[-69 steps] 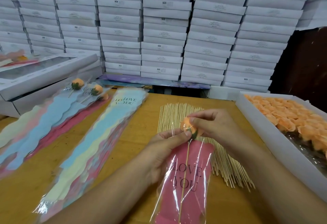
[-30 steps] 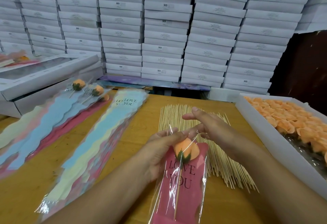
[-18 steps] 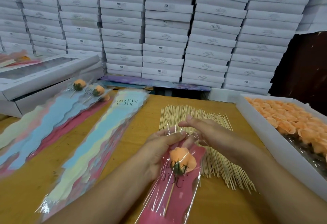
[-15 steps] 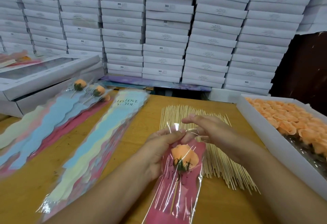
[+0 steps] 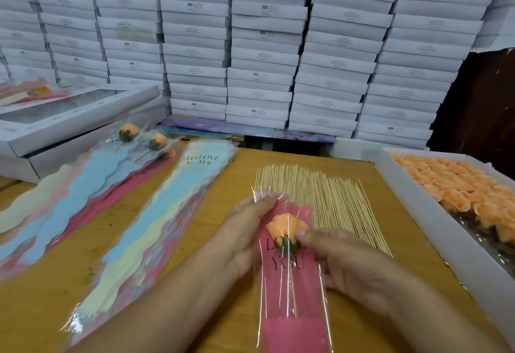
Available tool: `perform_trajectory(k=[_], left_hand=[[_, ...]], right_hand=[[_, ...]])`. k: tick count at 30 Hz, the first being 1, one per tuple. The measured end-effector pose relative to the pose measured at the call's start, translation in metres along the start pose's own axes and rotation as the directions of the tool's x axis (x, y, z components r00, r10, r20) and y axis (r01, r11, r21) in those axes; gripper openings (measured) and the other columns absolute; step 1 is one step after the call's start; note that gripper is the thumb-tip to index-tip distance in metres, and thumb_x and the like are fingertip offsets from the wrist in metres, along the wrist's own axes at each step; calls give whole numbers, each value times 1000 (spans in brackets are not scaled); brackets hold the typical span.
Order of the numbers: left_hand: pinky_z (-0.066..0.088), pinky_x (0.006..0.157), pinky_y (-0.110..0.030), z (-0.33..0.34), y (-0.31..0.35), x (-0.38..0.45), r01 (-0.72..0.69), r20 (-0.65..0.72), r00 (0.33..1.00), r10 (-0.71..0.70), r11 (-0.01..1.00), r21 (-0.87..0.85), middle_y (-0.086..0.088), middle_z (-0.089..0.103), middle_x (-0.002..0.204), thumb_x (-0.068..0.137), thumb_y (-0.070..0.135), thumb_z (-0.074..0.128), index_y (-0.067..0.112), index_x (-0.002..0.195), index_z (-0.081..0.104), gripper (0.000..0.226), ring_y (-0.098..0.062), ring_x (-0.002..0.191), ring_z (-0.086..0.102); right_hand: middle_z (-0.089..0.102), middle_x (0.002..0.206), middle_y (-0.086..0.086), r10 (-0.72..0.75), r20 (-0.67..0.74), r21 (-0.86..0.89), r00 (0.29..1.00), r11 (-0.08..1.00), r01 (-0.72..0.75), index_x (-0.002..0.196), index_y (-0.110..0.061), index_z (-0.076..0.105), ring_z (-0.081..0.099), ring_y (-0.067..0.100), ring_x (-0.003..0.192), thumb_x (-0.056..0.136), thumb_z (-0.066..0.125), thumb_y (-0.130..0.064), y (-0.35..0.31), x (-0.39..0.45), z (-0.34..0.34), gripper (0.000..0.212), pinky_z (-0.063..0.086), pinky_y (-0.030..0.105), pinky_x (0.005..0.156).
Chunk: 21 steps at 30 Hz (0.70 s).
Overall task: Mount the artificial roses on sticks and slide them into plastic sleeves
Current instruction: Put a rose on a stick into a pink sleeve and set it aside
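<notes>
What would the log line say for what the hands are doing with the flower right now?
step: sleeving | rose: inside pink sleeve | left hand: pinches sleeve top | right hand: holds sleeve at rose

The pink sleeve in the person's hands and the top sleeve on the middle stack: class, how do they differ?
The pink sleeve holds an orange rose on a stick; the stack's top sleeve holds none. The pink sleeve is gripped by the left hand and right hand; the stack's top sleeve lies untouched on the table. Their cards differ: pink versus pale blue. Both read LOVE YOU.
</notes>
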<state>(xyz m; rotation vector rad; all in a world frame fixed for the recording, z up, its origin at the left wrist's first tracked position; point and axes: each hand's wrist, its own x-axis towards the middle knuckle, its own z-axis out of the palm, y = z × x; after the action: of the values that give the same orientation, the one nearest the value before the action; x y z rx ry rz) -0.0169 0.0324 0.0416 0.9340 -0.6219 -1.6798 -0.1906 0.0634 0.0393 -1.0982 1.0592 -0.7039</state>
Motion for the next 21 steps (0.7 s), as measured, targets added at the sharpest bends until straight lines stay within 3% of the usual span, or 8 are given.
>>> perform_trajectory(k=[3,8,12,16,19,21], left_hand=[[62,69,-42,1,1,-1,1,-2,1000,-1,999,-32,-14,77,101,94,13,66,9,113,69,20,-26,76,74],[63,72,-39,4,2,-3,-27,0,1000,27,996,-86,-11,77,106,96,12,62,5,124,63,29,-21,82,75],[54,97,-51,6,4,-8,-11,23,1000,12,1000,-24,-19,69,125,95,20,66,5,132,59,40,-34,112,66],[58,84,-48,5,5,-17,32,134,990,-47,994,106,-22,69,123,90,25,68,5,129,63,45,-36,105,66],[61,81,-42,6,-2,-20,62,208,972,-112,970,234,-19,71,116,88,22,72,1,130,61,48,-31,96,68],[63,75,-39,6,-7,-22,95,240,955,-174,947,306,-17,72,109,87,16,73,-3,132,57,52,-28,93,68]], right_hand=[[74,105,21,18,71,46,997,999,-21,101,-3,76,74,27,88,75,82,-19,6,-3,7,31,59,34,74],[74,102,22,21,8,-16,1000,1000,-21,110,9,68,73,29,87,71,80,-10,8,-5,14,44,59,40,84],[74,102,22,-2,3,-11,1000,1000,2,106,5,72,73,30,89,75,78,-8,5,-7,13,34,58,41,87],[76,97,20,-91,-55,21,994,995,93,92,-3,76,74,27,82,74,78,-11,-2,-3,3,19,60,34,71],[76,97,21,-159,-157,32,975,986,166,105,4,70,74,30,81,75,77,-13,-8,2,-10,35,61,38,74],[76,96,21,-179,-222,48,958,980,195,110,5,68,74,31,80,79,75,-11,-9,5,-16,35,61,38,72]])
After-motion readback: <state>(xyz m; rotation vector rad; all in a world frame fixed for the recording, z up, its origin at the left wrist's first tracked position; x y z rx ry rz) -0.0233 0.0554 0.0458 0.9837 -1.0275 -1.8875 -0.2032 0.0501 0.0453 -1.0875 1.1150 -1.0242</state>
